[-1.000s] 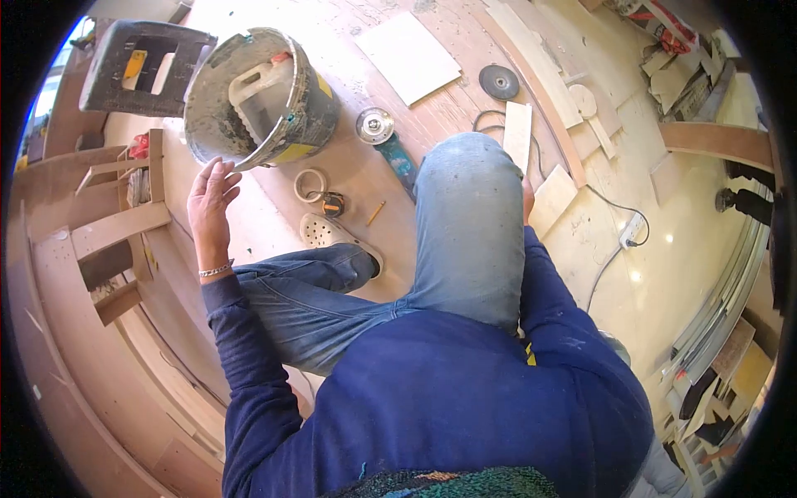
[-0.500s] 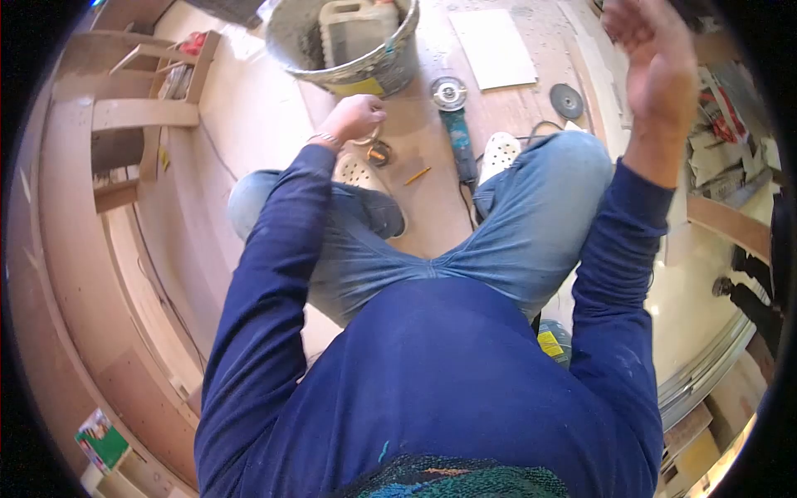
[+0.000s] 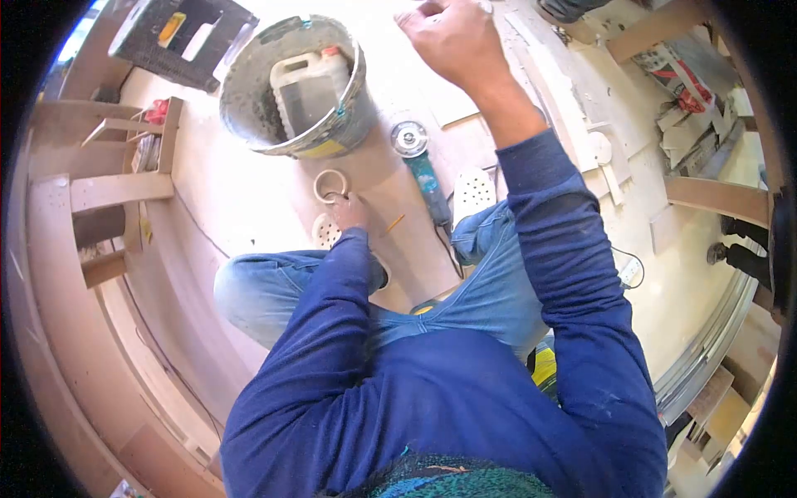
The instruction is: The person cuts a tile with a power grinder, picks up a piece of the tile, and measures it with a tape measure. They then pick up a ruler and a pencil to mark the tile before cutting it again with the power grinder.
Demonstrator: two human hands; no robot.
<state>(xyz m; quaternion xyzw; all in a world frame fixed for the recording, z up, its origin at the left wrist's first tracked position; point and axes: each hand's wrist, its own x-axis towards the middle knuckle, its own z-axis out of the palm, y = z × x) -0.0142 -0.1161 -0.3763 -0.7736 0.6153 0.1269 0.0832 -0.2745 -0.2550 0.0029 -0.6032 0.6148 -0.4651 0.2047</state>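
My left hand (image 3: 351,214) is low in front of my left shoe, its fingers closed on the near edge of a pale ring (image 3: 330,186). Raised at the top of the view, my right hand (image 3: 455,37) has curled fingers; anything between them is too hidden to make out. An angle grinder (image 3: 427,184) lies on the floor between my shoes, its disc (image 3: 409,139) pointing away from me. Between my left hand and the grinder lies a small orange pencil-like stick (image 3: 396,223).
A dirty bucket (image 3: 361,112) holding a plastic jerrycan (image 3: 314,93) stands ahead on the left. Behind it is a dark crate (image 3: 178,40). Wooden framing (image 3: 54,241) runs along the left. Scraps (image 3: 701,137) lie at the right, near a power strip (image 3: 631,271).
The view has shifted. My left hand has moved back from the bucket toward my left shoe, and the ring now shows fully. My right hand has swung inward and forward, its fingers now curled.
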